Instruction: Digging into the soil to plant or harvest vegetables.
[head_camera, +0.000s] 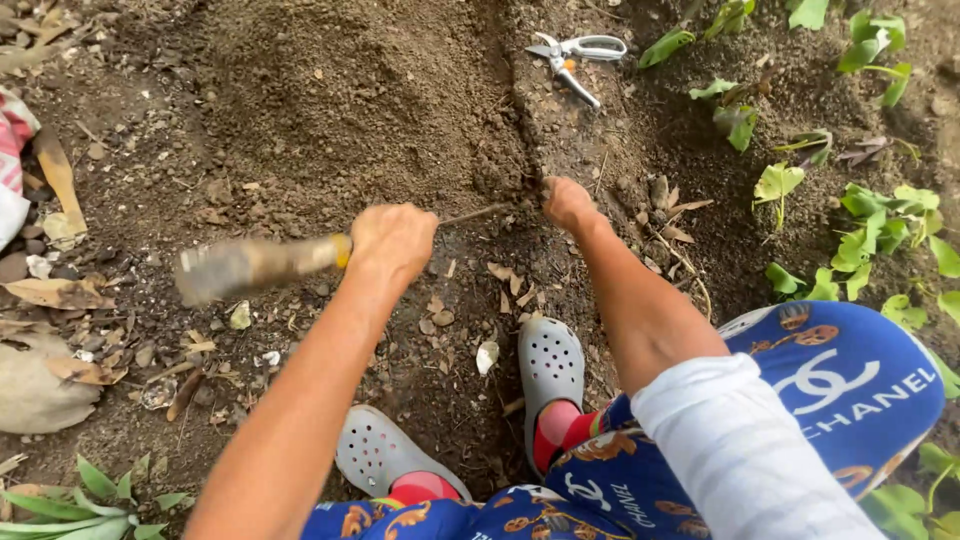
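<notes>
My left hand (392, 240) is closed around a hand tool with a blurred wooden handle (250, 265) that sticks out to the left; its thin metal shaft (472, 213) runs right into the soil. My right hand (568, 202) is closed at the tip of that shaft, fingers pressed into the dark earth at the foot of a furrow (520, 120). Whether it grips anything is hidden. Both arms reach forward over my two grey perforated clogs (550, 365).
White-handled pruning shears (575, 55) lie on the soil at the top centre. Small green seedlings (870, 225) grow along the right side. Dry leaves (60, 290) and stones litter the left. My knee in blue patterned trousers (840, 370) is at the lower right.
</notes>
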